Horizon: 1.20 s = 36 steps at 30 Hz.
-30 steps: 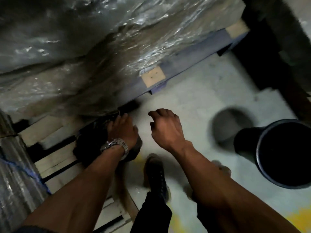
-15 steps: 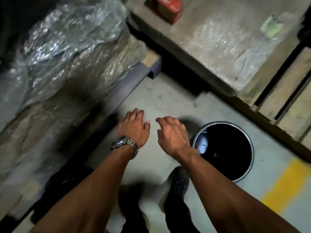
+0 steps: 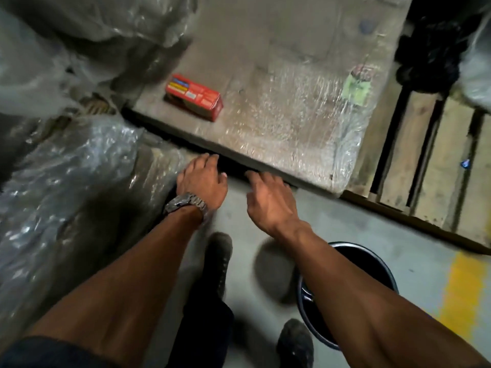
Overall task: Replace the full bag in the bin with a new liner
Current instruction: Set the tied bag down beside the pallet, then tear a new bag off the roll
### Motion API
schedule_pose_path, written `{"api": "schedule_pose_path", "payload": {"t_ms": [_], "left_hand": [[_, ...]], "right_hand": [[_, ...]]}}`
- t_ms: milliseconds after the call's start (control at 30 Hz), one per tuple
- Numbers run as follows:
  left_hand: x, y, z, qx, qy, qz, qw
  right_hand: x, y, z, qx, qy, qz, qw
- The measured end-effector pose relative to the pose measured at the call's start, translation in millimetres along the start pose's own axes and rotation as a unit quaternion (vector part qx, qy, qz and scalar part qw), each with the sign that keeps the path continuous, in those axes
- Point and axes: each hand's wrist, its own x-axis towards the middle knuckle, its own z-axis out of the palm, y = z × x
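Observation:
A round black bin (image 3: 372,264) stands on the grey floor at the lower right, its dark inside partly hidden behind my right forearm. A red box (image 3: 193,96) lies on top of a plastic-wrapped pallet load (image 3: 292,107) ahead. My left hand (image 3: 203,179), with a metal watch on the wrist, reaches forward with fingers apart and holds nothing. My right hand (image 3: 271,199) is beside it, also empty with fingers spread, near the front edge of that load. A crumpled black bag (image 3: 427,51) sits at the far right on wooden slats.
Plastic-wrapped goods (image 3: 66,168) rise along the left. A wooden pallet (image 3: 425,160) lies at the right. A yellow floor line (image 3: 462,288) runs beside the bin. My dark shoes (image 3: 220,258) stand on the concrete between them.
The view has swung up and forward from the left pallet. Both hands have moved ahead to the edge of the wrapped load, and the bin now lies behind my right arm.

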Motion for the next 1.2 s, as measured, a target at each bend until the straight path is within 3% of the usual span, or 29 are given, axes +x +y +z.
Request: {"api": "schedule_pose_path", "payload": {"t_ms": [167,367,433,567,633,700,867,933,1100,1200], "left_hand": [[85,-31,-16,-0.021,0.019,0.009,1.000],[159,-62,-41,-0.154,0.054,-0.115,0.980],[183,-66,-51,-0.247,0.059,-0.177,0.951],[269,-118,-28,-0.449,0.021,-0.266,0.853],[300,-142,-6,-0.492,0.009,-0.251,0.834],[292,-124,-14,-0.494,0.006,-0.238,0.836],[235,-60,-46,-0.493,0.004,-0.224,0.841],[221,-46,-44,-0.493,-0.031,-0.233,0.838],[174,12,-39,-0.535,-0.133,-0.206,0.809],[139,52,-33,-0.589,-0.206,-0.161,0.765]], "right_hand": [[87,-36,1,0.029,0.011,0.009,0.999],[160,-61,8,0.060,0.028,0.033,0.997],[178,-66,10,0.085,0.031,0.048,0.995],[208,-73,16,0.180,0.011,0.081,0.980],[222,-75,22,0.298,0.012,0.101,0.949],[232,-76,32,0.387,0.034,0.115,0.914],[217,-63,25,0.391,0.117,0.166,0.898],[204,-49,18,0.423,0.158,0.171,0.876],[161,-6,4,0.510,0.219,0.246,0.795],[127,28,-11,0.590,0.266,0.299,0.701]]}}
